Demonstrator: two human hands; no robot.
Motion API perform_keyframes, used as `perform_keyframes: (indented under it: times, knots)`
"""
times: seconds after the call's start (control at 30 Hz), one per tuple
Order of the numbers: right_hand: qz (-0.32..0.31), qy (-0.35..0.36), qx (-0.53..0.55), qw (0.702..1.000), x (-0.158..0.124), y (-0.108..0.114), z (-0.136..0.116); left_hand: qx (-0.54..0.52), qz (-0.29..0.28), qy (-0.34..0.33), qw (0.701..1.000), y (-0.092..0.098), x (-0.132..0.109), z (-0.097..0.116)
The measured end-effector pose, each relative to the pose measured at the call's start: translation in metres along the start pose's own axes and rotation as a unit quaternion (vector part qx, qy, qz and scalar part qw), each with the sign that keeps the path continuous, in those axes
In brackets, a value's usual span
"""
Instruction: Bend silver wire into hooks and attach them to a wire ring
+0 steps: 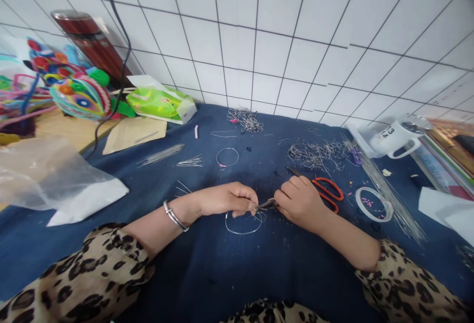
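Note:
My left hand (235, 199), near the middle, pinches a thin wire loop (242, 233) that hangs below its fingertips. My right hand (301, 202) is closed around small dark pliers (269, 204), whose tips meet the wire at my left fingertips. Just beyond my right hand lie scissors with orange handles (329, 189). A separate wire ring (227, 149) with a pink bit on it rests on the dark blue cloth (237, 273) beyond my left hand. Short wire pieces (190, 161) lie to its left.
Tangled wire (314, 154) lies at the right, near a round dish (374, 204) with pink bits, long straight wires (392, 192) and a white mug (396, 138). At the left are a plastic bag (40, 172), a green packet (159, 104) and a red-brown flask (94, 46).

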State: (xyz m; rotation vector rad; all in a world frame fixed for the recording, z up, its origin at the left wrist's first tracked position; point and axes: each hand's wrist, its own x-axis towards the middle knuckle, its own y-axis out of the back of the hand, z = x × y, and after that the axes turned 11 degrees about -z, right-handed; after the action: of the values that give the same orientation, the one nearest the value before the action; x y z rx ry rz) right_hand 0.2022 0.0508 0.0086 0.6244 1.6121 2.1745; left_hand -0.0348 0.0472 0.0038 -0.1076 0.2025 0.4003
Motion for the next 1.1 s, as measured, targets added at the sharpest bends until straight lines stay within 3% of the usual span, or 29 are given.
perform_keyframes:
  times: [1.1]
  knots:
    - [-0.003, -0.003, 0.031, 1.0, 0.0012, -0.0069, -0.0026, 0.063, 0.051, 0.011, 0.997, -0.0074, 0.0012, 0.0023]
